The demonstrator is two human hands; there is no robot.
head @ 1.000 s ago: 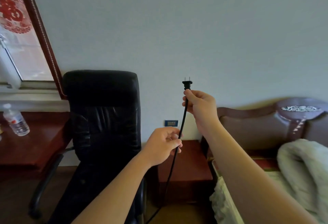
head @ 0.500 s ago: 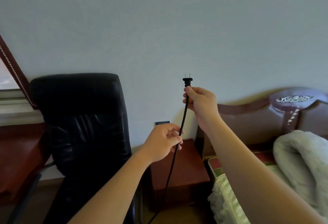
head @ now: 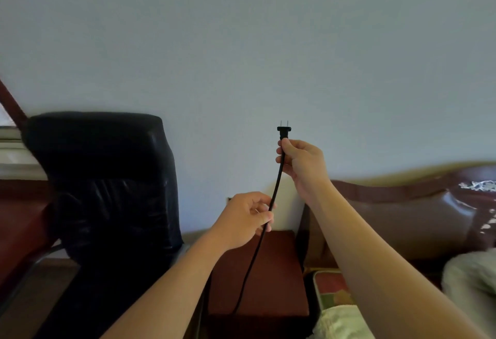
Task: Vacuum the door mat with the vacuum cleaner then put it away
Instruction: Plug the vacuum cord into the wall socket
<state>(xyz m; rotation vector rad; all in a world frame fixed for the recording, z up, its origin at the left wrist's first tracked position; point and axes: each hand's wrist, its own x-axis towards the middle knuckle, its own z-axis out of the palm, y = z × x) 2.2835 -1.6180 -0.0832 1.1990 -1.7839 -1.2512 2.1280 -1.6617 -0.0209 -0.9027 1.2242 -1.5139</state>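
- Here the right hand (head: 302, 163) is raised before the wall, fingers pinched on the black cord (head: 276, 185) just below the plug (head: 283, 130), whose two prongs point up.
- The left hand (head: 245, 218), lower down, is curled around the same cord; its fingertips are partly hidden behind the cord.
- The cord runs down in front of the dark red nightstand (head: 273, 285) and is lost in shadow near its lower edge.
- Neither vacuum cleaner nor door mat shows.
- The black chair (head: 107, 185) stands left; the headboard (head: 402, 218) at right is blurred.
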